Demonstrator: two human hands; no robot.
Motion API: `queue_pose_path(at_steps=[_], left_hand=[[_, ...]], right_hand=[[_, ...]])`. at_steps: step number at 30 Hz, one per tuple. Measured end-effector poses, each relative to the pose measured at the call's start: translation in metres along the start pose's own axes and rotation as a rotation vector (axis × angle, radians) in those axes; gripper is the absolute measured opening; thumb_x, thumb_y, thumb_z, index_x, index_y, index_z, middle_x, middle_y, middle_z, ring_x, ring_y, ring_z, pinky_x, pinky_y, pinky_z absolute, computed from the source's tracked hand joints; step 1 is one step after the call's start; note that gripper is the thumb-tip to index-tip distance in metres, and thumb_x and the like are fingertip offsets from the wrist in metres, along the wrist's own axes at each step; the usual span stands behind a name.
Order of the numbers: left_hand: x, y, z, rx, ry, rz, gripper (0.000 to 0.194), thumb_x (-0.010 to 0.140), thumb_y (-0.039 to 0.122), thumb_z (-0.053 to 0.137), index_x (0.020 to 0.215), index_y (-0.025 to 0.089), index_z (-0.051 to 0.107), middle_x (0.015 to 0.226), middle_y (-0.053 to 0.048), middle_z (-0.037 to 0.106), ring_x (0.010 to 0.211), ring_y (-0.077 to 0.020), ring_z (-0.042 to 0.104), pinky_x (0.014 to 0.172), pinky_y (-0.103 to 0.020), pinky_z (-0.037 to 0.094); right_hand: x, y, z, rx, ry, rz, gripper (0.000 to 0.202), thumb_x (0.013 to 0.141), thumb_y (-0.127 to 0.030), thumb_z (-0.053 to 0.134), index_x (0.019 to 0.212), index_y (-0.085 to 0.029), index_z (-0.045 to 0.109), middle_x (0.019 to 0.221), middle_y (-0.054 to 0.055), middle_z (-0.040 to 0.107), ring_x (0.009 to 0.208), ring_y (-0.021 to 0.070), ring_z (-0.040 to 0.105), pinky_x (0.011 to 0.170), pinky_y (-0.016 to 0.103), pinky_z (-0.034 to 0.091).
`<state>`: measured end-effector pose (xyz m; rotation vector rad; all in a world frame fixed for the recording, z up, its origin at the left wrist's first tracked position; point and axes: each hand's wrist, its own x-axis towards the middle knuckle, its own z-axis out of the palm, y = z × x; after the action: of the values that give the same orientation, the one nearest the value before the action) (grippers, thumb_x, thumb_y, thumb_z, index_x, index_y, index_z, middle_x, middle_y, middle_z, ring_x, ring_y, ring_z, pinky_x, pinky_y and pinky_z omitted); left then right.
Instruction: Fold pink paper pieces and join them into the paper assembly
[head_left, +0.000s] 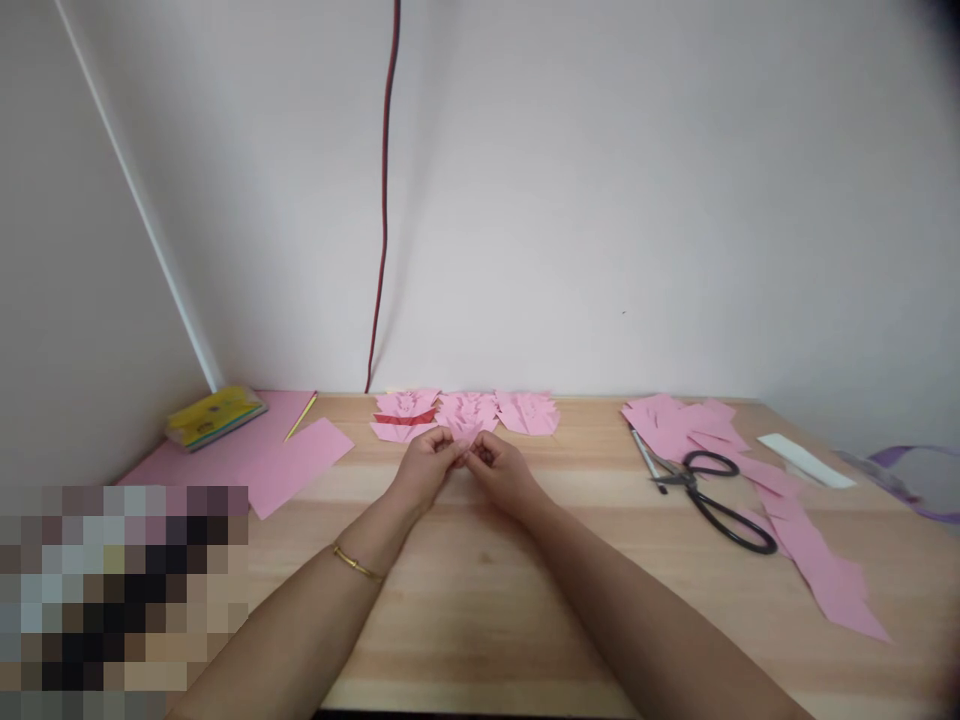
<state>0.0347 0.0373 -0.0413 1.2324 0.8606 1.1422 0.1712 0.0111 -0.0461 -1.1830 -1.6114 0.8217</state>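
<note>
My left hand (427,467) and my right hand (504,477) meet near the middle of the table, with thumbs and fingertips pinched together. Between them shows a small piece of pink paper (466,437), most of it covered by the fingers. Just beyond lie folded pink paper shapes (529,412) in rows along the wall. One red folded piece (405,418) sits among those on the left. A thin gold bangle (356,563) circles my left wrist.
Black-handled scissors (701,490), a pen (646,455), pink paper pieces (814,565) and a white strip (806,460) lie right. At left are pink sheets (304,462), a yellow pencil (301,415) and a yellow packet (217,415). A dark red cable (385,190) hangs down the wall.
</note>
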Motion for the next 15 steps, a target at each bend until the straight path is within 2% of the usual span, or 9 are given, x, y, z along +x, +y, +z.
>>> queue_pose_path(at_steps=[3,8,15], left_hand=[[0.0005,-0.0006,-0.0008,-0.071,0.004,-0.026,0.024,0.065,0.027,0.070,0.058,0.014,0.051,0.055,0.003,0.051,0.056,-0.0081,0.048,0.059,-0.021,0.038],[0.0001,0.0013,-0.0007,-0.240,-0.011,-0.118,0.025,0.061,0.027,0.074,0.062,0.013,0.054,0.058,0.003,0.053,0.058,-0.0079,0.051,0.062,-0.022,0.042],[0.0004,0.0016,-0.0015,-0.260,-0.041,-0.108,0.024,0.062,0.026,0.074,0.063,0.013,0.055,0.060,0.002,0.054,0.060,-0.0082,0.052,0.065,-0.023,0.045]], right_hand=[[-0.0003,-0.0006,0.0007,0.003,-0.011,0.000,0.018,0.079,-0.034,0.053,0.070,-0.019,0.050,0.063,-0.003,0.051,0.058,0.0112,0.045,0.056,0.024,0.035],[0.0008,0.0013,-0.0007,-0.011,-0.023,-0.021,0.015,0.080,-0.032,0.052,0.071,-0.019,0.052,0.064,-0.003,0.052,0.060,0.0117,0.045,0.057,0.024,0.035],[0.0002,0.0019,-0.0025,-0.010,-0.027,-0.026,0.018,0.083,-0.034,0.048,0.075,-0.019,0.055,0.068,-0.001,0.056,0.063,0.0125,0.047,0.060,0.025,0.037]])
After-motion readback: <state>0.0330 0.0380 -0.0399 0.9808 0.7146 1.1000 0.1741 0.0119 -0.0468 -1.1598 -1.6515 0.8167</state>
